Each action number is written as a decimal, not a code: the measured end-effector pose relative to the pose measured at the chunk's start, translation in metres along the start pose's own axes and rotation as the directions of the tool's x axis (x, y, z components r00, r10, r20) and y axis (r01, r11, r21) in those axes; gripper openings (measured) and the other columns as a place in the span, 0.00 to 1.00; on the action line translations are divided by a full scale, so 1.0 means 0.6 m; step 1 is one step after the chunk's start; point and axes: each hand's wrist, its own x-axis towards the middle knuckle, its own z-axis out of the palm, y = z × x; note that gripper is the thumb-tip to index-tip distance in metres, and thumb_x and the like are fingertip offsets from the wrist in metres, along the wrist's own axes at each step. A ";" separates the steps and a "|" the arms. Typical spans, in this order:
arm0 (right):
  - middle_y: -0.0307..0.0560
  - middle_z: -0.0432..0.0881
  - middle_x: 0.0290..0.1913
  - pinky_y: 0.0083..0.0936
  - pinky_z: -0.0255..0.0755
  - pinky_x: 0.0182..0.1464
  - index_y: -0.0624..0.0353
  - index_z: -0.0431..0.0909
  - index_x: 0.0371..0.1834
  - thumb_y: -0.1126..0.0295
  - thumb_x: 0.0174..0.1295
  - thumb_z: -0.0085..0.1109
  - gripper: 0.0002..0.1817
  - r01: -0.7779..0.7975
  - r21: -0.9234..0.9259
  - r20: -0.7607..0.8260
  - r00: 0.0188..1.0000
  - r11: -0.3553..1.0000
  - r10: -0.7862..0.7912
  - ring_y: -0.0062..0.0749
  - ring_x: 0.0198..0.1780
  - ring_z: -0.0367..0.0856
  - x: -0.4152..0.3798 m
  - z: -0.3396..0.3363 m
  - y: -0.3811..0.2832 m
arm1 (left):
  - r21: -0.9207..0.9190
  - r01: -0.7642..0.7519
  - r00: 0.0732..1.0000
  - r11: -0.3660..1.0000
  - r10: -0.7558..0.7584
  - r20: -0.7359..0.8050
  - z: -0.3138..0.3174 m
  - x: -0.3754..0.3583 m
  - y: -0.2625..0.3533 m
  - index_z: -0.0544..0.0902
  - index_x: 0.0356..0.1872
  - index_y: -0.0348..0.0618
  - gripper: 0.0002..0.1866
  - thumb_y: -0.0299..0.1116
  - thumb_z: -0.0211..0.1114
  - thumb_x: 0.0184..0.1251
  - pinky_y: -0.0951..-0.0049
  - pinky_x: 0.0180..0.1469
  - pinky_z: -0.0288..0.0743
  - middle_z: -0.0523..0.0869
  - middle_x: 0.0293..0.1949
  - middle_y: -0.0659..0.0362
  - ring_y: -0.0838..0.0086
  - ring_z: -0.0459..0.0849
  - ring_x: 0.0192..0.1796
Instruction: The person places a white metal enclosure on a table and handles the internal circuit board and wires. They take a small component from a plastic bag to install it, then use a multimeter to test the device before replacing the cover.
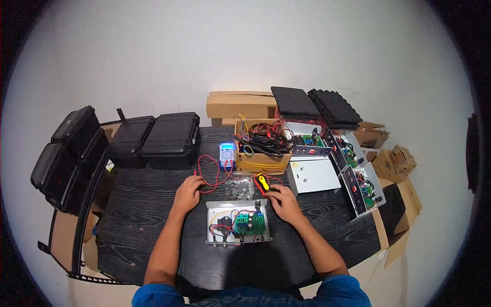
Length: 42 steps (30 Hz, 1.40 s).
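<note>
My left hand (188,195) rests on the dark table left of an open metal case (209,238). Its fingers are closed around a slim red test probe (195,173) whose end shows beyond the fingertips. My right hand (285,203) is at the case's far right corner, its fingers closed on another red test probe (260,189). Just beyond those fingers lies a yellow and black tool (263,182). Inside the case sit a green circuit board (250,223), a black part and red wires. Red leads run from a multimeter (227,154) with a lit display.
A clear plastic box of small parts (239,187) stands beyond the case. Behind it is a cardboard box (263,162) full of cables. A white metal cover (313,175) and several open cases (360,189) lie right; black hard cases (171,140) stand left.
</note>
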 end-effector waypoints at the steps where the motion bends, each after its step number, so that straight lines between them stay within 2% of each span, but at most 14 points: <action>1: 0.51 0.82 0.62 0.41 0.74 0.66 0.56 0.90 0.49 0.69 0.65 0.65 0.11 -0.015 -0.041 0.040 0.999 0.999 0.016 0.48 0.65 0.78 0.017 -0.010 -0.012 | 0.053 -0.012 1.000 0.999 0.012 -0.001 0.003 0.001 -0.015 0.88 0.49 0.42 0.15 0.21 0.64 0.62 0.55 0.72 0.74 0.86 0.61 0.53 0.54 0.80 0.68; 3: 0.52 0.87 0.52 0.41 0.81 0.55 0.58 0.90 0.40 0.63 0.63 0.70 0.11 -0.014 -0.243 0.090 0.995 0.970 0.037 0.46 0.57 0.85 0.054 -0.014 -0.030 | 0.133 -0.004 1.000 0.991 0.002 0.014 0.006 -0.002 -0.027 0.89 0.50 0.44 0.15 0.23 0.64 0.63 0.56 0.72 0.74 0.86 0.62 0.55 0.54 0.80 0.68; 7: 0.52 0.90 0.35 0.49 0.84 0.41 0.57 0.90 0.35 0.53 0.61 0.72 0.17 0.064 -0.585 0.317 0.936 0.808 0.155 0.54 0.38 0.90 0.114 0.016 -0.028 | 0.201 0.037 0.998 0.979 -0.045 0.035 0.005 -0.002 -0.016 0.89 0.50 0.46 0.13 0.29 0.65 0.67 0.56 0.71 0.74 0.87 0.61 0.59 0.56 0.80 0.68; 10: 0.55 0.90 0.35 0.50 0.85 0.42 0.60 0.89 0.34 0.54 0.58 0.74 0.18 0.066 -0.607 0.351 0.916 0.792 0.192 0.55 0.39 0.90 0.140 0.025 -0.028 | 0.314 -0.039 0.999 0.949 0.029 0.035 0.000 0.000 -0.022 0.89 0.49 0.47 0.11 0.32 0.65 0.68 0.56 0.69 0.75 0.88 0.57 0.60 0.59 0.82 0.65; 13: 0.53 0.89 0.31 0.43 0.84 0.39 0.62 0.88 0.32 0.58 0.57 0.73 0.16 0.046 -0.550 0.354 0.917 0.834 0.184 0.48 0.35 0.90 0.154 0.019 -0.015 | 0.359 -0.078 0.997 0.930 0.069 0.037 -0.002 0.000 -0.021 0.88 0.49 0.47 0.11 0.33 0.65 0.69 0.55 0.65 0.75 0.89 0.53 0.60 0.61 0.83 0.62; 16: 0.50 0.87 0.26 0.35 0.80 0.35 0.63 0.87 0.30 0.61 0.56 0.72 0.14 -0.210 -0.066 0.233 0.947 0.975 0.220 0.35 0.29 0.87 0.157 -0.003 -0.003 | 0.293 -0.047 0.998 0.955 0.055 -0.017 -0.004 0.002 -0.013 0.86 0.51 0.45 0.11 0.33 0.63 0.72 0.54 0.62 0.76 0.89 0.50 0.58 0.60 0.84 0.58; 17: 0.42 0.83 0.24 0.30 0.73 0.30 0.62 0.85 0.31 0.63 0.64 0.68 0.12 -0.275 -0.021 0.166 0.947 0.961 0.275 0.25 0.24 0.78 0.148 -0.011 -0.006 | 0.260 -0.029 0.998 0.965 0.042 -0.043 -0.003 0.001 -0.008 0.85 0.51 0.45 0.11 0.33 0.62 0.73 0.54 0.61 0.76 0.89 0.49 0.57 0.59 0.85 0.56; 20: 0.37 0.81 0.26 0.28 0.68 0.26 0.60 0.82 0.36 0.64 0.74 0.60 0.11 -0.249 0.441 0.008 0.962 0.862 0.274 0.22 0.22 0.72 0.120 0.015 0.064 | 0.046 0.188 0.981 0.981 -0.185 -0.055 0.003 0.005 0.006 0.81 0.54 0.41 0.11 0.28 0.59 0.75 0.54 0.58 0.77 0.86 0.43 0.52 0.52 0.84 0.52; 21: 0.34 0.80 0.29 0.23 0.66 0.26 0.56 0.76 0.44 0.65 0.81 0.51 0.08 -0.235 0.495 -0.026 0.958 0.836 0.285 0.18 0.24 0.71 0.106 0.013 0.054 | -0.008 0.129 0.980 0.992 -0.129 -0.149 0.009 0.007 0.007 0.80 0.55 0.39 0.11 0.27 0.58 0.76 0.54 0.57 0.78 0.85 0.41 0.51 0.51 0.84 0.50; 24: 0.36 0.81 0.30 0.18 0.70 0.29 0.54 0.71 0.48 0.66 0.81 0.54 0.05 -0.231 0.754 -0.075 0.900 0.615 0.430 0.16 0.27 0.75 0.060 -0.003 -0.004 | -0.149 0.014 0.937 0.989 -0.066 -0.344 0.025 0.008 0.014 0.77 0.56 0.35 0.10 0.24 0.55 0.78 0.58 0.55 0.79 0.84 0.38 0.49 0.52 0.85 0.46; 28: 0.40 0.84 0.34 0.17 0.73 0.31 0.55 0.69 0.49 0.75 0.78 0.57 0.06 -0.013 0.768 -0.309 0.868 0.640 0.388 0.18 0.29 0.78 0.003 0.048 -0.012 | -0.450 0.046 0.906 0.892 -0.227 -0.357 0.042 0.002 0.037 0.73 0.57 0.34 0.10 0.25 0.51 0.83 0.65 0.56 0.79 0.87 0.44 0.49 0.62 0.87 0.45; 33: 0.42 0.87 0.39 0.16 0.73 0.33 0.58 0.73 0.54 0.73 0.79 0.56 0.06 -0.055 0.793 -0.274 0.857 0.606 0.437 0.17 0.32 0.80 -0.020 0.081 -0.023 | -0.811 0.008 0.860 0.585 -0.418 -0.292 0.039 0.002 0.091 0.66 0.56 0.38 0.07 0.29 0.48 0.87 0.69 0.56 0.81 0.88 0.55 0.44 0.69 0.88 0.50; 37: 0.43 0.87 0.39 0.17 0.75 0.36 0.59 0.74 0.53 0.71 0.80 0.55 0.06 -0.082 0.755 -0.273 0.862 0.651 0.426 0.18 0.34 0.81 -0.037 0.090 -0.025 | -0.873 0.001 0.835 0.488 -0.480 -0.267 0.033 -0.034 0.148 0.62 0.54 0.39 0.06 0.28 0.48 0.87 0.66 0.55 0.83 0.88 0.53 0.41 0.66 0.89 0.49; 42: 0.44 0.87 0.37 0.22 0.78 0.39 0.64 0.78 0.49 0.68 0.79 0.56 0.09 -0.007 0.648 -0.280 0.928 0.762 0.247 0.22 0.36 0.83 -0.056 0.092 -0.019 | -0.830 -0.032 0.890 0.556 -0.362 -0.277 0.047 -0.089 0.145 0.62 0.55 0.42 0.08 0.24 0.50 0.85 0.65 0.56 0.82 0.89 0.50 0.40 0.65 0.89 0.48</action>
